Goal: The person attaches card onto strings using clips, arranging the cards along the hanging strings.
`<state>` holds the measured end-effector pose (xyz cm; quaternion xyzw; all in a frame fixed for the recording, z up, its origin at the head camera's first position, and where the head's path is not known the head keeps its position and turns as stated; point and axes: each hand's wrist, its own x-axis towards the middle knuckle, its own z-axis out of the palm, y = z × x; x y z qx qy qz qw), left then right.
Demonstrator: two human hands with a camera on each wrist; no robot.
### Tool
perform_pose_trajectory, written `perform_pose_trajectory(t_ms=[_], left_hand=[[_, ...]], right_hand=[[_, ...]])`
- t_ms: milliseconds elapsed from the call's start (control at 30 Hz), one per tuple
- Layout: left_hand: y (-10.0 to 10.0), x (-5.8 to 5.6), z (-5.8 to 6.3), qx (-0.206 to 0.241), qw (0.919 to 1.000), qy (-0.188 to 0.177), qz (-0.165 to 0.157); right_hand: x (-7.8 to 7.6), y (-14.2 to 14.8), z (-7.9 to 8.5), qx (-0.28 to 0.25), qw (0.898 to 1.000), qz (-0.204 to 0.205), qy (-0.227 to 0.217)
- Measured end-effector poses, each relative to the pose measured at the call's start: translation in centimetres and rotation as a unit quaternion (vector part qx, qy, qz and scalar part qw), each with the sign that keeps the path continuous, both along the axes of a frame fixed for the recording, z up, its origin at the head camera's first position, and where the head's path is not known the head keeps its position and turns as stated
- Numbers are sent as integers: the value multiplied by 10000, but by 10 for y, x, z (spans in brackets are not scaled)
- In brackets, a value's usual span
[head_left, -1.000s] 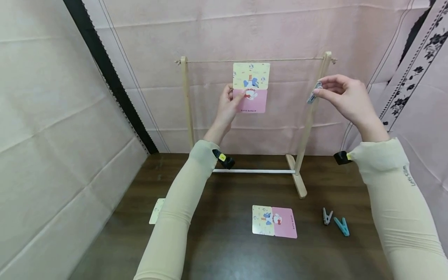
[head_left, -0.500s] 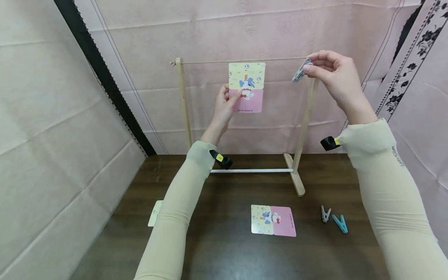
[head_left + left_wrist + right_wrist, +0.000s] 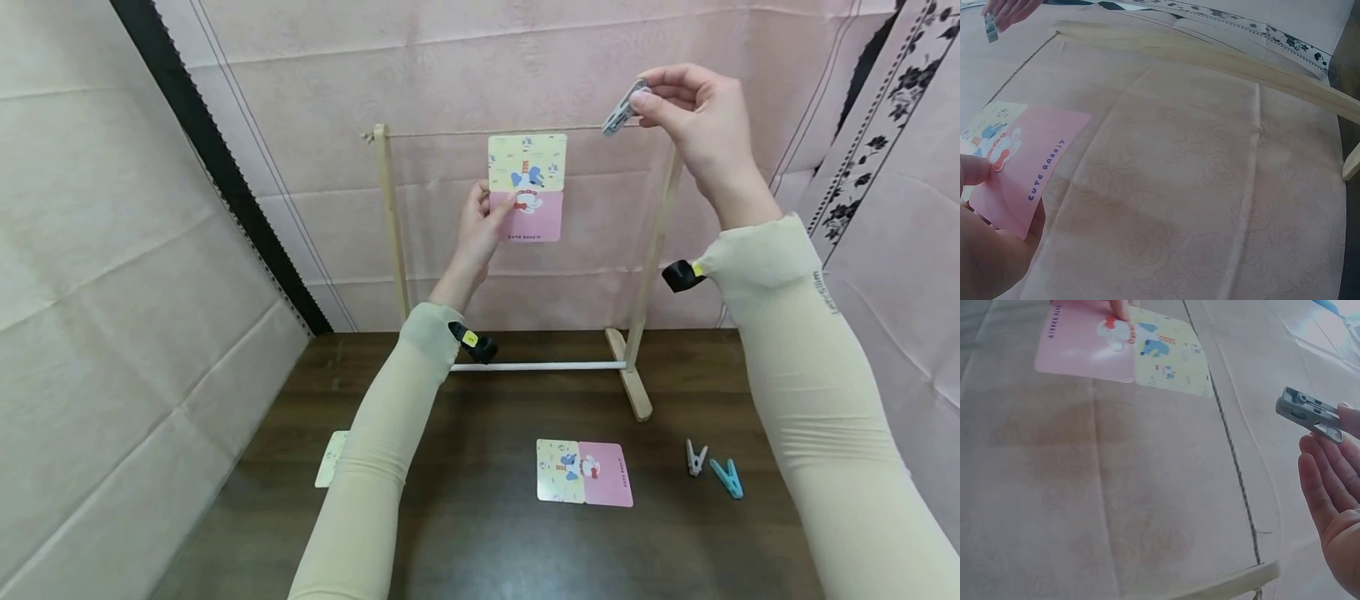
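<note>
Two pinching grips: left grip (image 3: 480,229) holds card (image 3: 538,162) upright near cord (image 3: 1234,456), toward back edge of desk (image 3: 465,517); right grip (image 3: 697,117) holds grey clip (image 3: 622,110), just lifted from below to above cord, so nearer card, unattached yet

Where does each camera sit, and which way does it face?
Head: on the person's head, facing forward and down to the pale wooden frame; left hand, right hand and cream fabric sleeves show.
Left wrist: on that wrist, facing past the left hand to the rectangular pink-and-yellow printed card it holds; part of the right hand shows at top left.
Right wrist: on that wrist, facing the grey plastic clothespin in the right hand; part of the left hand shows at the top.
Shared: both wrist views show this card, this clothespin and the thin twisted rope.
</note>
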<state>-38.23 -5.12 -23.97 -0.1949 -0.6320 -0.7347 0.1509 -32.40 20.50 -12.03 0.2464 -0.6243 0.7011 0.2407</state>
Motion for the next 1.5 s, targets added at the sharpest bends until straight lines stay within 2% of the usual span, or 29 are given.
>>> perform_pose_trajectory(t_ms=[233, 433, 667, 933, 1167, 1500], left_hand=[[-4, -1, -3, 157, 9998, 9, 83], [-3, 0, -3, 53, 10000, -26, -44], [-6, 1, -3, -32, 9999, -101, 86], [-5, 1, -2, -53, 10000, -53, 4], [-2, 0, 1, -41, 10000, -11, 17], [1, 0, 2, -77, 10000, -25, 29]], right_hand=[[-4, -2, 13, -610, 9979, 217, -63], [-12, -7, 24, -742, 9967, 281, -177], [-20, -25, 30, -403, 9990, 129, -163], [-28, -37, 35, 206, 9996, -85, -155], [-37, -47, 41, 570, 9978, -311, -140], [-46, -62, 36, 1193, 9911, -574, -139]])
